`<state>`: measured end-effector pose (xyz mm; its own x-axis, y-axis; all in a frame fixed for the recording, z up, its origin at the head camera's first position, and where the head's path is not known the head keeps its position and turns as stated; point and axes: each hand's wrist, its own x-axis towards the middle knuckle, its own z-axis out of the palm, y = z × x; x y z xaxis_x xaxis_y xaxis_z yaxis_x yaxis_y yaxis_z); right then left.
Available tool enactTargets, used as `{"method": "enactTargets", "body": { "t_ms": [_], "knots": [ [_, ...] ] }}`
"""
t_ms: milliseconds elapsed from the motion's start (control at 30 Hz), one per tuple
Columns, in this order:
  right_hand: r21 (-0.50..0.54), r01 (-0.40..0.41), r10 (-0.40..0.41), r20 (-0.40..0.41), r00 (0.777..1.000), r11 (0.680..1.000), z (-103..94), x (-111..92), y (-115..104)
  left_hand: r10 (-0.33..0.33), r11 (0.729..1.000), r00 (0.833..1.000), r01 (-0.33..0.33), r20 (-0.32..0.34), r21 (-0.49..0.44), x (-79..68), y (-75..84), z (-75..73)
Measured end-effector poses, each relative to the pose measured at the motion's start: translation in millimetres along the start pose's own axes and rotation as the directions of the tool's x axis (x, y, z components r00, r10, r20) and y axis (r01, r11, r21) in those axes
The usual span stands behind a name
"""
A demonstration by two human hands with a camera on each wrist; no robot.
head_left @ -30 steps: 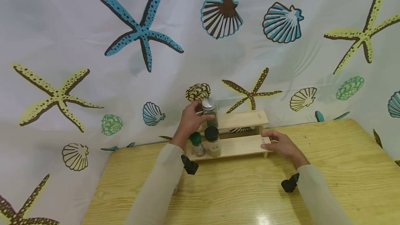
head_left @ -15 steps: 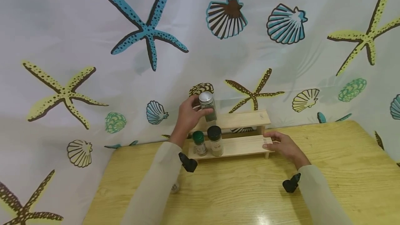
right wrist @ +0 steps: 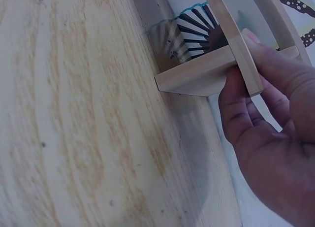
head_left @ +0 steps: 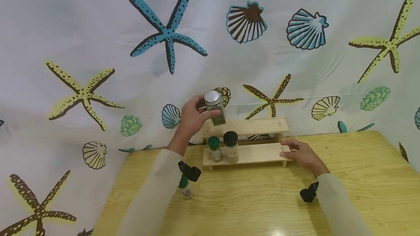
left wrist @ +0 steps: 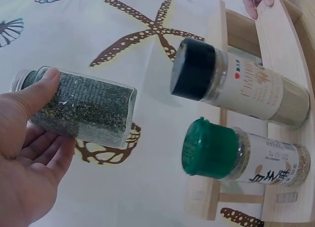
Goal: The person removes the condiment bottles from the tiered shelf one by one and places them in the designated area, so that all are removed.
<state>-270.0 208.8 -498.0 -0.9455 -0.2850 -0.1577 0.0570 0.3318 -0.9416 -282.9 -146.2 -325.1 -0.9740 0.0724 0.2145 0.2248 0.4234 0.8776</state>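
Gripping the jar (left wrist: 93,109) between thumb and fingers, the left hand (head_left: 193,116) is holding it clear of the rack (head_left: 251,126), apparently a carrying step, while the right hand (head_left: 303,154) is pinching the lower shelf (head_left: 259,153), the next move likely needing room past the black-topped bottle (head_left: 232,150).

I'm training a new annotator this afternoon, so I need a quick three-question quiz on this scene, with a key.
1. Which hand holds the silver-lidded jar?
2. True or false: the black-capped jar stands on the lower wooden shelf.
3. What does the right hand grip?
A) the silver-lidded jar
B) the end of the lower wooden shelf
C) the black-capped jar

Key:
1. The left hand.
2. True.
3. B.
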Motion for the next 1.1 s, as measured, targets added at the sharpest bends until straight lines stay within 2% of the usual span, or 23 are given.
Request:
{"method": "enactTargets", "body": {
  "t_ms": [167,400,733,1100],
  "knots": [
    [0.03,0.013,-0.013,0.008,1.0,0.999,0.8,0.6,0.5,0.045,0.999,0.999,-0.045,-0.003,-0.006,-7.9,3.5,-15.7],
    [0.034,0.038,-0.038,0.01,0.999,0.999,3.8,5.0,0.4,0.061,0.998,0.998,-0.061,0.015,0.007,-31.4,-1.0,-37.7],
    [0.027,0.017,-0.018,0.014,1.0,0.999,4.4,5.2,-1.8,0.027,0.996,0.996,-0.033,0.079,0.083,-62.1,-25.1,-65.2],
    [-0.025,0.008,-0.008,0.003,1.0,1.0,-1.2,2.2,1.1,0.016,0.992,0.998,-0.023,0.055,0.121,-96.3,-47.8,-87.4]
  ]
}}
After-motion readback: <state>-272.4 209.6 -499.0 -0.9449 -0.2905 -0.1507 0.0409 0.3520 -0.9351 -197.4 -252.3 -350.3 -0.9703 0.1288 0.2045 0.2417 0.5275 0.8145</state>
